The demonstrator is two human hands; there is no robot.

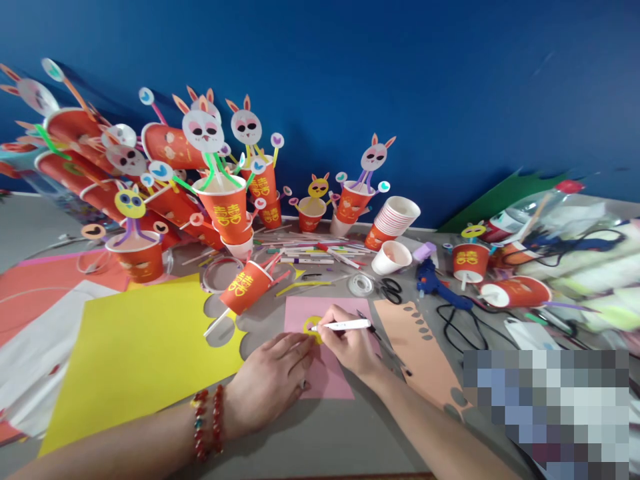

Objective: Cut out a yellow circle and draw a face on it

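My right hand (350,347) holds a white pen (345,325), its tip touching a small yellow paper circle (311,326). The circle lies on a pink paper sheet (325,383). My left hand (273,383), with a red bead bracelet at the wrist, lies flat on the pink sheet beside the circle, fingertips pressing near its edge. A tipped red paper cup (246,287) with a white straw lies just beyond the left hand.
A yellow sheet (135,353) with cut-out holes lies left. Many red bunny cups (223,207) crowd the back. Markers (310,253), tape roll (361,285), scissors (390,291), blue glue gun (435,283), a white cup stack (395,220) and tan paper (420,347) lie right.
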